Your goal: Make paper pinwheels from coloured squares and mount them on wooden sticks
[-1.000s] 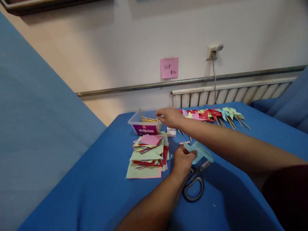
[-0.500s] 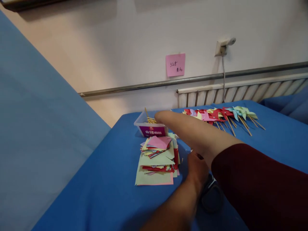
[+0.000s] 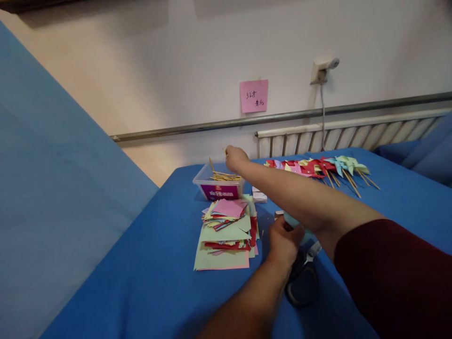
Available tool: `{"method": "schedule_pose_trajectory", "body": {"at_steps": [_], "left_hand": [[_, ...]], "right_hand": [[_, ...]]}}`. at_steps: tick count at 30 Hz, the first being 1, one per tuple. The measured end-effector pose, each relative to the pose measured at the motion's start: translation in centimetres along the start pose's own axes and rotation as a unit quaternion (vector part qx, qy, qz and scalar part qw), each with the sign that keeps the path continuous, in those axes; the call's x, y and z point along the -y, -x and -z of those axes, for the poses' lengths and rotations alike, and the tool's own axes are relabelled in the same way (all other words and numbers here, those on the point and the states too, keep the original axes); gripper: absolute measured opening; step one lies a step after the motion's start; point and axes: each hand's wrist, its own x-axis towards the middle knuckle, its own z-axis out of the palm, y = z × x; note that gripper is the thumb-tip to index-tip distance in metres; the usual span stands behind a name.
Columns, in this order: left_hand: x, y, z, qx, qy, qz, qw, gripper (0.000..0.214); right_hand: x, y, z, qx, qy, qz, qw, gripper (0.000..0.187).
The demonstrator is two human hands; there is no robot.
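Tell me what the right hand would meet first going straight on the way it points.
Most likely the wall, near the metal rail: the right hand points left and forward by the plastic tub. Depth is unclear, so wall or rail could come first.

It's a handicraft corner in a plain room, radiator and wall socket up around two o'clock! Blue-clothed table, paper pinwheels at three, scissors at five, stacked coloured paper at six.
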Motion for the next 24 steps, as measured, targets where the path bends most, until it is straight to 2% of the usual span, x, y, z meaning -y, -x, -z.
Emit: {"method": "schedule_pose_trajectory", "body": {"at_steps": [3, 5, 7, 9, 12, 14, 16, 20, 24], "left_hand": [[0.2, -0.4, 0.4, 0.022, 0.012, -0.021, 0.999, 0.019], [0.1, -0.6, 0.7, 0.012, -0.006, -0.034, 0.999, 0.021], [-0.2, -1.0, 1.0, -0.005, 0.001, -0.036, 0.999, 0.024], [-0.6, -1.3, 1.3, -0.028, -0.003, -0.045, 0.999, 0.027], [-1.5, -1.6, 1.5, -0.078, -0.010, -0.064, 0.995, 0.031], [-2.1, -1.6, 1.3, -0.108, -0.006, -0.077, 0.991, 0.032], [-2.5, -1.5, 1.0, -0.126, -0.008, -0.092, 0.988, 0.031], [-2.5, -1.0, -0.1, -0.153, -0.010, -0.109, 0.982, 0.028], [-2.4, -1.0, -0.7, -0.158, -0.028, -0.123, 0.979, 0.029]], "right_hand": [[-2.1, 3.4, 2.7, -0.064, -0.075, 0.002, 0.995, 0.035], [-4.4, 7.8, 4.3, -0.142, -0.239, 0.009, 0.961, 0.028], [-6.8, 13.2, 5.1, -0.194, -0.314, 0.015, 0.929, 0.024], [-9.1, 18.6, 4.8, -0.206, -0.361, -0.016, 0.909, 0.027], [-11.6, 24.1, 2.8, -0.165, -0.415, -0.088, 0.890, 0.028], [-12.4, 25.9, 1.2, -0.127, -0.458, -0.129, 0.871, 0.028], [-12.7, 26.4, 0.2, -0.102, -0.475, -0.130, 0.865, 0.027], [-13.0, 26.2, -0.4, -0.093, -0.463, -0.126, 0.872, 0.025], [-13.6, 26.0, -0.3, -0.113, -0.412, -0.100, 0.898, 0.023]]}}
